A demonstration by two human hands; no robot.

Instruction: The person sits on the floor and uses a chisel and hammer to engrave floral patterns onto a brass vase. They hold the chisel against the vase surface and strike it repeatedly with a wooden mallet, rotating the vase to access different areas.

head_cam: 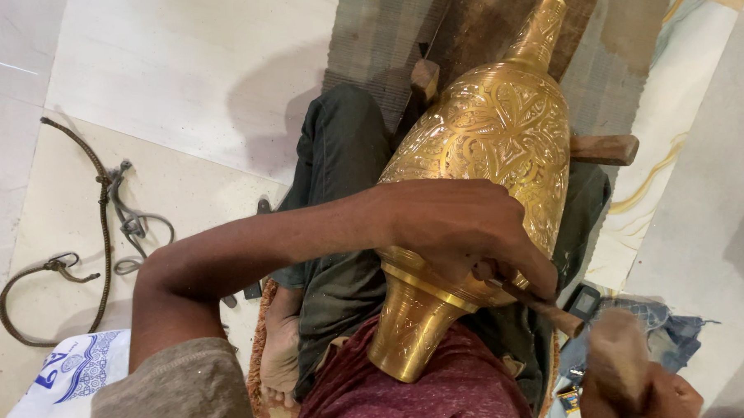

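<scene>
A large engraved brass vase (485, 139) lies across my lap, its neck pointing away and its foot (405, 335) against my maroon shirt. My left hand (463, 230) rests on the vase's lower body and pinches a thin metal chisel (540, 302) against the brass. At the lower right, my right hand (642, 393) grips a wooden-handled mallet (616, 357) held just behind the chisel's end; this hand is blurred.
A wooden bar (605, 149) pokes out from under the vase on the right, another wooden block (424, 75) on the left. A knotted cord with metal hooks (100, 218) lies on the tiled floor at left. A white printed bag (65, 384) sits bottom left; cloth and a small dark gadget (585, 302) lie right.
</scene>
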